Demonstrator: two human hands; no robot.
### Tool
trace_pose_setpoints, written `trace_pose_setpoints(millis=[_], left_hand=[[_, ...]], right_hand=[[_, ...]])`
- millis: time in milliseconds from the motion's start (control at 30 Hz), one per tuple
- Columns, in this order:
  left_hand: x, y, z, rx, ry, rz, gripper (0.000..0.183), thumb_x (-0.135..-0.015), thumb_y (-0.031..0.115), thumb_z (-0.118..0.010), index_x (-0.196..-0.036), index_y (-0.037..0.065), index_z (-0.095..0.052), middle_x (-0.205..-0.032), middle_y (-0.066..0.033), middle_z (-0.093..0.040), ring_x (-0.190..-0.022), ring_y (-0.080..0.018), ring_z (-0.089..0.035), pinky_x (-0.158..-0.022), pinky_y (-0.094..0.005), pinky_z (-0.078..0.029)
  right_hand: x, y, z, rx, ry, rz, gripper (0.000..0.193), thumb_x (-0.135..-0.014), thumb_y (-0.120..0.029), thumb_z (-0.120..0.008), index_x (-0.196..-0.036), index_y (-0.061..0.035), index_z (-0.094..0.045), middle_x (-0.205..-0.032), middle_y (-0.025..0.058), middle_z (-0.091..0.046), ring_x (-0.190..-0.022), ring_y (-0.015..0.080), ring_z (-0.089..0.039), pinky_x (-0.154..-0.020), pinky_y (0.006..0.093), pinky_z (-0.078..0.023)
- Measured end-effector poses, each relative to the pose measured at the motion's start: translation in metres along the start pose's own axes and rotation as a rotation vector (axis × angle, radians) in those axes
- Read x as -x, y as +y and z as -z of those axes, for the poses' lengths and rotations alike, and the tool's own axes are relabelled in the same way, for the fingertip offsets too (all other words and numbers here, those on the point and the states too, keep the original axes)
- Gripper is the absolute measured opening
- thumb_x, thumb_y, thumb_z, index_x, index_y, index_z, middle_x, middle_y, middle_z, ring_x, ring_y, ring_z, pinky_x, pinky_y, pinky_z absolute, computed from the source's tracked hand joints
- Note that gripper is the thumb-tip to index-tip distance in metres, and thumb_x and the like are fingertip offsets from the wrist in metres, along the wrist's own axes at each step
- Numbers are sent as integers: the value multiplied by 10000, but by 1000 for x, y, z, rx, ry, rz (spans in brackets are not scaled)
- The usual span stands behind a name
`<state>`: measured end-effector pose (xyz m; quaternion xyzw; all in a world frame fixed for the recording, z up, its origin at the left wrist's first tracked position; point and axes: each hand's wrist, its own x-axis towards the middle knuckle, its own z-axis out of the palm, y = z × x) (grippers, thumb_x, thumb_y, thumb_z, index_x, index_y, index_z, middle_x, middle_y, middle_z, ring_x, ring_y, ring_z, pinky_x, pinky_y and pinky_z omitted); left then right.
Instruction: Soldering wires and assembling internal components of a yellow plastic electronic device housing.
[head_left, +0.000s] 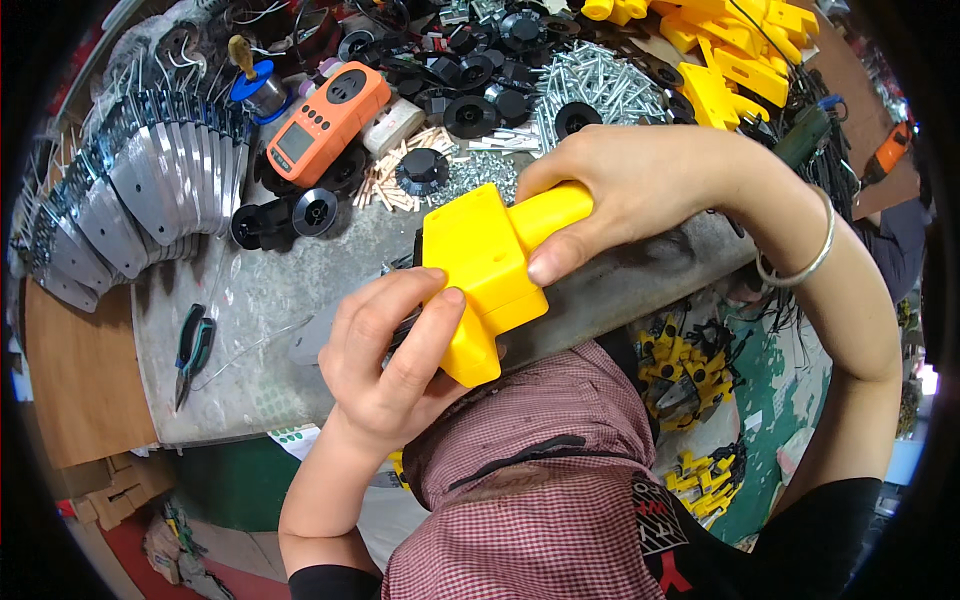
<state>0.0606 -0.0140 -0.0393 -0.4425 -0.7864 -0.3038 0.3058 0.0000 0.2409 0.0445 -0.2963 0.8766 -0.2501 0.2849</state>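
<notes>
Both hands hold a yellow plastic tool housing [475, 250] over the near edge of the worktop. It has a boxy body, a stubby handle at its right end and a second part pointing down toward my lap. My left hand [380, 355] grips the lower left side, with fingertips on the near corner of the box. My right hand [625, 195] wraps round the handle, thumb on the near side. A dark part shows at the housing's left edge, mostly hidden. A metal bangle [808, 250] sits on my right wrist.
On the grey worktop [250, 370] lie pliers [192, 350], metal plates [150, 190], an orange meter [328, 122], a solder spool [262, 92], black knobs [422, 172] and screws [600, 88]. Yellow housings [735, 80] pile up at the back right; more yellow pieces [690, 375] lie below the edge.
</notes>
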Motion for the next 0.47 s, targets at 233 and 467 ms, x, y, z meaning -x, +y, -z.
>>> trace_pose_setpoints(millis=[233, 467], left_hand=[[-3, 1, 6, 29, -6, 25, 639, -684, 263, -866, -1208, 74, -553, -1155, -168, -635, -930, -309, -633, -785, -396, -516], [-3, 0, 3, 25, 17, 0, 561, -686, 258, -849, -1167, 100, -607, -1165, -102, -663, -907, -267, -632, -762, -335, -524]], right_hand=[[5, -15, -2, 181, 82, -137, 728, -743, -672, -688, -964, 22, -674, -809, 208, -663, -811, 382, -656, -717, 415, -513], [9, -18, -4, 227, 93, -115, 726, -758, -700, -648, -954, -2, -683, -825, 220, -670, -838, 399, -654, -761, 438, -516]])
